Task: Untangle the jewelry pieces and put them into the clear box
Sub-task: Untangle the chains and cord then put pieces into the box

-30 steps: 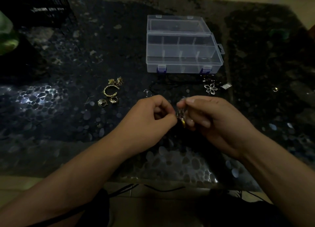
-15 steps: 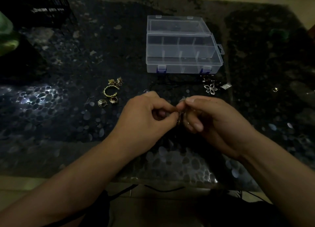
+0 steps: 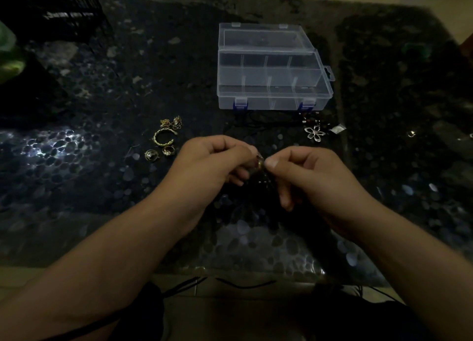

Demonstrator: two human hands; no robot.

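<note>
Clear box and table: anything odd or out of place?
Nothing damaged or spilled. The clear box sits open with empty compartments. Loose pieces are scattered: gold bangle to the left, flower pendant by the box. Both hands pinch a small tangle.

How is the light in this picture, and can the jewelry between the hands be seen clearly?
Head view: dim overall; a bright glare patch on the table at left; the tangled piece pinched by the left hand and right hand is dark and unclear; edges bend from the wide angle.
</note>
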